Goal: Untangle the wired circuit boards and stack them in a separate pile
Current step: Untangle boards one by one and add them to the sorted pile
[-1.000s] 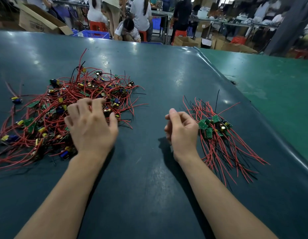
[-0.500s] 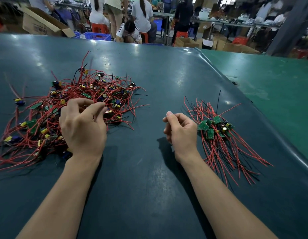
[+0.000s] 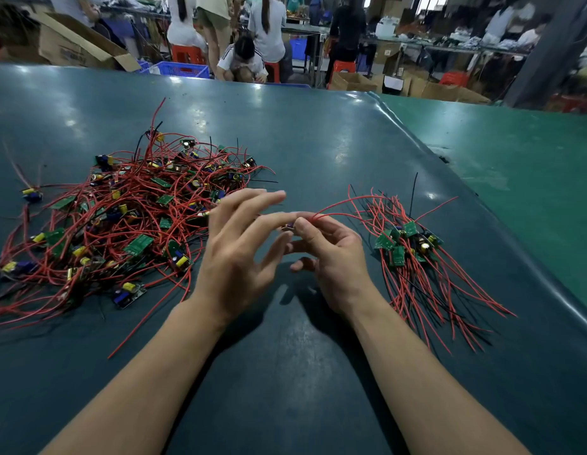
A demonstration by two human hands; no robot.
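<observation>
A: What is the tangled heap looking like?

B: It is lying on the left of the dark green table, a loose mound of red wires with a few black ones, small green boards poking out among them, and yellow and blue parts riding on the boards. Its wires are crossing every which way.

A: And the sorted pile?

B: It is sitting well apart, on the right. Its green boards are bunching together at the top and its wires are fanning out toward the near edge.

A: What are the hands doing?

B: The right hand is pinching a red wire between thumb and forefinger, between the two piles; the wire is arching away to the right, over the sorted pile. The left hand is hovering just beside it with fingers spread and relaxed, one fingertip reaching almost to the pinch.

A: Is a board hanging from that wire?

B: Something small and dark is showing at the pinch, but the fingers are covering most of it, so I cannot tell. The tangled heap is running off the left edge. Behind the table, people and a cardboard box are blurring together.
</observation>
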